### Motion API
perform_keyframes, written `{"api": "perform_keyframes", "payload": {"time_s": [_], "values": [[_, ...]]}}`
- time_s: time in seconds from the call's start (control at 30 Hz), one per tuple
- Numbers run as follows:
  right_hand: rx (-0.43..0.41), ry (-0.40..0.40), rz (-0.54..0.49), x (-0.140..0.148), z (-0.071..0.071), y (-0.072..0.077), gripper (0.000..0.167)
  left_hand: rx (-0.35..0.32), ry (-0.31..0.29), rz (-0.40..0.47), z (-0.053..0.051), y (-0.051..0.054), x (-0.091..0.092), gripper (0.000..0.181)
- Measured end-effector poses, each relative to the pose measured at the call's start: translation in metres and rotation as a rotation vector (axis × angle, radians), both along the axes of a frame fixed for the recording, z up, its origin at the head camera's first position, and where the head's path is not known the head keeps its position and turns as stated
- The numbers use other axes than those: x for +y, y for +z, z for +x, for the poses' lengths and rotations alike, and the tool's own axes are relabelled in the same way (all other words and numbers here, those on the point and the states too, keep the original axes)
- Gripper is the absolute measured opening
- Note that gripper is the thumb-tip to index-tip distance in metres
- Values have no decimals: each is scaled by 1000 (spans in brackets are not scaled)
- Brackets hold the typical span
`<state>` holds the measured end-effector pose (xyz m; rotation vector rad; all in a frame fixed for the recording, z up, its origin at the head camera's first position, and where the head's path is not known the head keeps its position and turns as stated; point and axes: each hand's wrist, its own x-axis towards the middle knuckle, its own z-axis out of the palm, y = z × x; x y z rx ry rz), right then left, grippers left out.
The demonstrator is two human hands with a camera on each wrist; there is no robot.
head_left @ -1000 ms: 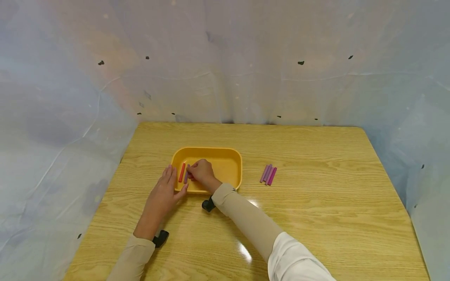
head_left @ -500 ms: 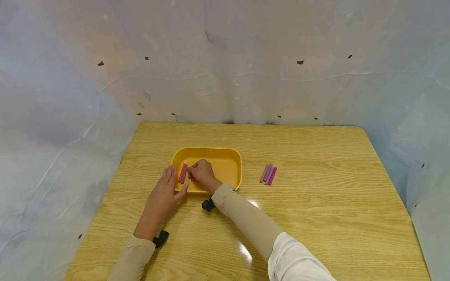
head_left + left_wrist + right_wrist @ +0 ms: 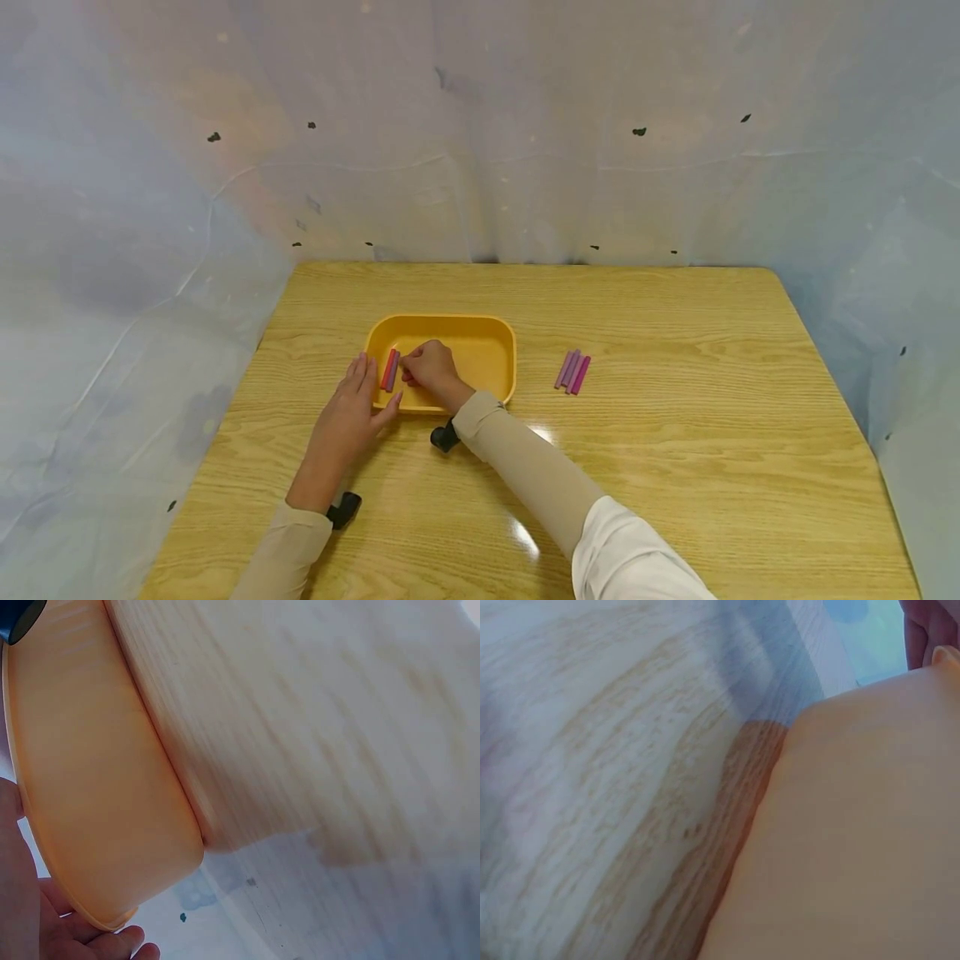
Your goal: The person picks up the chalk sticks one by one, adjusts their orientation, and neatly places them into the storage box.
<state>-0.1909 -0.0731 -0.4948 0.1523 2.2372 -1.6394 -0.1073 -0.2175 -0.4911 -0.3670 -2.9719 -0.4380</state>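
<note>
Since one second ago, the purple stick (image 3: 393, 372) has shifted left and now lies alongside the red stick (image 3: 387, 369), seemingly touching it. At far left, crinkled, pale, blue-grey sheeting (image 3: 97, 250) hangs beside a table (image 3: 712, 417) with yellowish wood grain. Next comes the left hand (image 3: 347, 410), fingers extended and thumb spread apart from them, resting on the near left corner of a yellow tray (image 3: 480, 362). A beige sleeve (image 3: 281, 542) covers that forearm, and a black device (image 3: 345, 510) sits at the wrist. Inside the tray, at its left end, lie the red stick and purple stick, both slim, straight and nearly parallel, slanting slightly. Rounded corners and a thin rim shape the tray; the wrist views show its smooth outer wall. Just right of the purple stick, the right hand (image 3: 433, 364) reaches into the tray, fingers curled with thumb and forefinger close together; whether they pinch anything cannot be told. Farther right, on the bare wood, a small bundle of sticks (image 3: 573, 372) lies side by side, slanted, mostly soft purple, with a deeper magenta one at its right edge.
</note>
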Motion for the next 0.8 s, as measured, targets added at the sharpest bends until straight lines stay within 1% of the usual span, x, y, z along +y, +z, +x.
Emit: {"api": "perform_keyframes", "payload": {"time_s": [0.27, 0.4, 0.5, 0.63, 0.7, 0.8], "values": [[-15, 5, -26, 1, 0, 1, 20, -3, 7, -6, 0, 1, 0, 81], [-26, -1, -63, 1, -2, -1, 22, -5, 5, -8, 0, 2, 0, 82], [-2, -10, -113, 3, -3, -2, 25, -9, 8, -5, 0, 3, 1, 82], [50, -14, -192, 5, -3, 0, 26, -4, 5, -5, 0, 3, 2, 82], [73, -2, -228, 7, -3, 3, 27, 4, 3, -6, 0, 3, 2, 82], [111, 37, -264, 14, -2, 9, 32, 14, 3, -9, 0, 1, 1, 82]]}}
